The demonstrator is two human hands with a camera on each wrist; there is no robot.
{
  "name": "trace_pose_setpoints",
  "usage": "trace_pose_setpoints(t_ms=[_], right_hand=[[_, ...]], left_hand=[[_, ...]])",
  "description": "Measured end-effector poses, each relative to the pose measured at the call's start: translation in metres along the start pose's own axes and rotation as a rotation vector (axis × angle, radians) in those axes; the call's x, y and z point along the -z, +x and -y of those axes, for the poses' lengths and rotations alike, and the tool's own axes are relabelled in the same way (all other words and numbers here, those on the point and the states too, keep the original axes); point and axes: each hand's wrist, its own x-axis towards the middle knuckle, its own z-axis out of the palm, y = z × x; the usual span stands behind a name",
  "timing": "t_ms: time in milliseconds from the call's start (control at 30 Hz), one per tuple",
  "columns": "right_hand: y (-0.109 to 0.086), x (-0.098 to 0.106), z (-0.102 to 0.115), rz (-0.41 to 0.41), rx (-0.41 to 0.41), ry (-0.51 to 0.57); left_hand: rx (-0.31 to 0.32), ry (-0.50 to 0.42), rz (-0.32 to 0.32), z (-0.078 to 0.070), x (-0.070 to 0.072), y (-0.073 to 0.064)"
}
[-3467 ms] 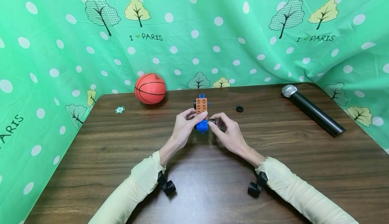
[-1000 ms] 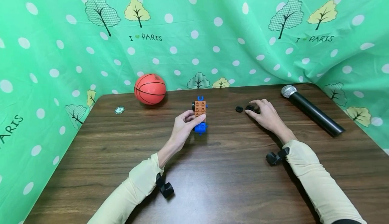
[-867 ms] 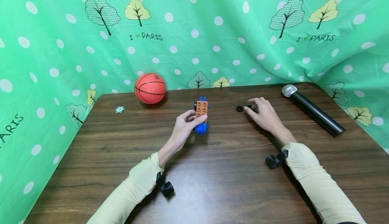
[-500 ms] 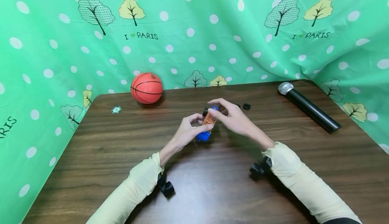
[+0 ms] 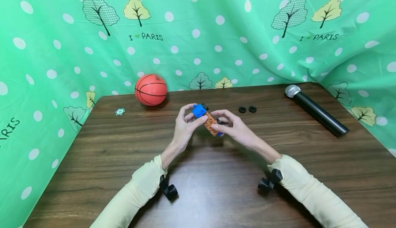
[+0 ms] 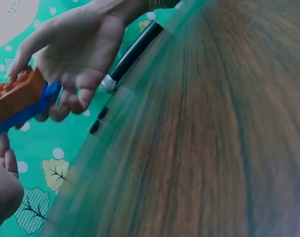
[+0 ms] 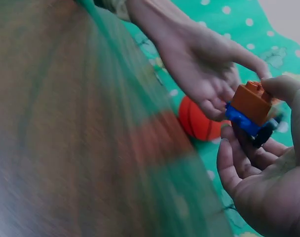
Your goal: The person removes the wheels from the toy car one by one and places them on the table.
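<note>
Both hands hold a toy building-brick car [image 5: 210,122] above the table, its orange studded bricks on a blue base. The left hand [image 5: 185,126] grips it near the blue brick at the far-left end, thumb on top. The right hand [image 5: 233,126] pinches the near-right end, thumb on the orange brick and fingers beneath. In the right wrist view, a black wheel [image 7: 264,134] sits on the blue base beside the right fingers. Two loose black toy wheels, one [image 5: 242,109] beside the other [image 5: 252,109], lie on the table beyond the right hand.
A small red basketball [image 5: 151,90] stands at the back left, with a poker chip [image 5: 120,111] to its left. A black microphone [image 5: 317,110] lies at the right. A green printed cloth [image 5: 185,42] hangs behind the wooden table [image 5: 210,186].
The right hand has carried a black wheel from the car to the table beside the other wheel, let go, and returned to the car. The car has been turned, blue brick now pointing away.
</note>
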Motion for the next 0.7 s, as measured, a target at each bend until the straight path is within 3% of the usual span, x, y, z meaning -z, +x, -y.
trace_pose_setpoints(t_ms=[133, 300, 533, 700], right_hand=[[-0.003, -0.013, -0.004, 0.052, -0.021, 0.040], [-0.005, -0.019, -0.011, 0.039, -0.002, -0.027], [-0.005, -0.019, -0.018, -0.043, 0.034, -0.119], [0.000, -0.022, -0.020, -0.146, 0.106, -0.038]], left_hand=[[-0.013, 0.017, -0.006, 0.000, -0.003, -0.001], [0.022, 0.037, 0.011, 0.001, -0.003, -0.003], [0.027, 0.054, 0.064, 0.001, 0.000, -0.003], [0.015, 0.083, 0.103, 0.001, -0.001, -0.005]])
